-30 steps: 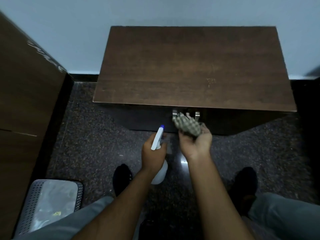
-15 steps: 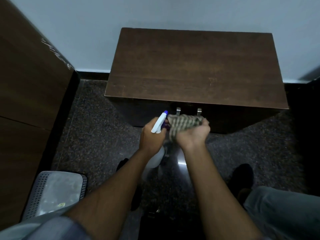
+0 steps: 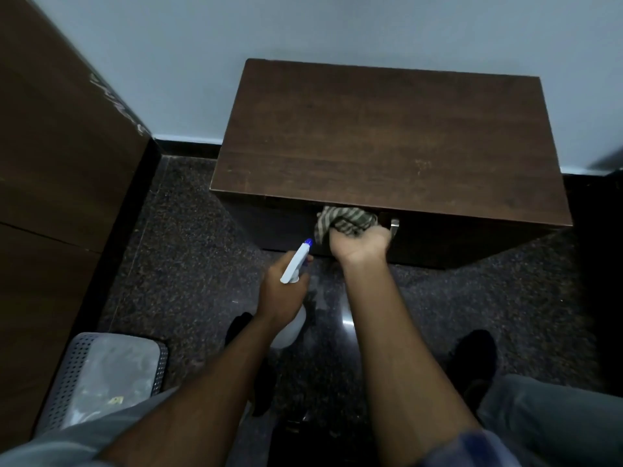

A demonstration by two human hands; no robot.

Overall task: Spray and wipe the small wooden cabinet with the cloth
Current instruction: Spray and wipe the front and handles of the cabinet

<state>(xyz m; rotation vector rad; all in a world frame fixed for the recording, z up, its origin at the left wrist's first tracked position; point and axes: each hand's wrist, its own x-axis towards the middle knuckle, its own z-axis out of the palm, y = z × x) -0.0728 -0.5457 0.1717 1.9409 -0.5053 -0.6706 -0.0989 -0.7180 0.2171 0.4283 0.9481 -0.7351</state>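
Observation:
The small dark wooden cabinet (image 3: 387,139) stands against the pale wall, its top bare. My right hand (image 3: 360,243) grips a bunched striped cloth (image 3: 344,221) and presses it against the cabinet's front, just under the top edge and over the left metal handle. The right metal handle (image 3: 394,225) shows beside my knuckles. My left hand (image 3: 281,291) holds a white spray bottle (image 3: 296,262) with a blue nozzle, pointed up toward the cabinet front, a little below and left of the cloth.
A tall brown wooden panel (image 3: 64,156) rises on the left. A grey perforated bin (image 3: 104,379) with a plastic liner sits at the lower left. Dark speckled floor (image 3: 182,251) lies around the cabinet. My dark shoes (image 3: 472,352) and grey trouser legs are below.
My right hand has carried the cloth up and right onto the cabinet front near the top edge. My left hand with the bottle has dropped slightly away from the cloth.

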